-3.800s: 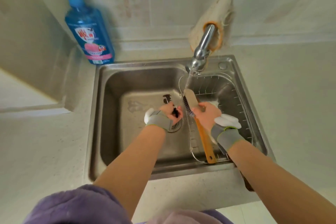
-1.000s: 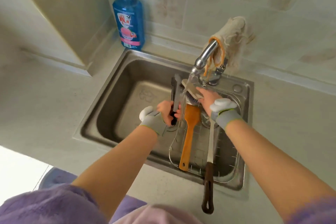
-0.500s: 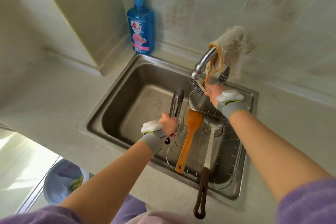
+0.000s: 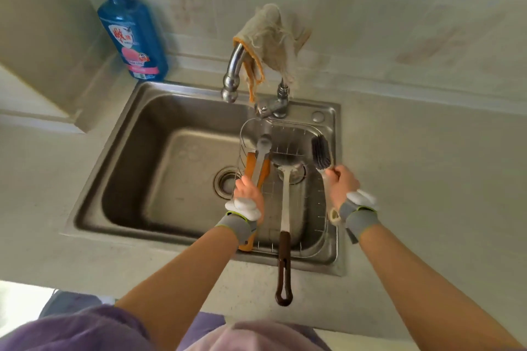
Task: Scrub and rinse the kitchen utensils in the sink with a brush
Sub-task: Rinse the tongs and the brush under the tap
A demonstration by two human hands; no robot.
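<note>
Brush (image 4: 321,154) head juts above right hand (image 4: 343,186) gripping its handle; left hand (image 4: 248,192) grips tongs (image 4: 263,148).

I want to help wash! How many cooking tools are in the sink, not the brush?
3: tongs held by the left hand, an orange spatula under them, and a ladle beside them, its brown handle past the sink's edge. Others may be hidden.

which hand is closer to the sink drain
Left. The left hand, holding the tongs, sits beside the drain; the right hand, gripping the brush, is beyond the wire basket.
</note>
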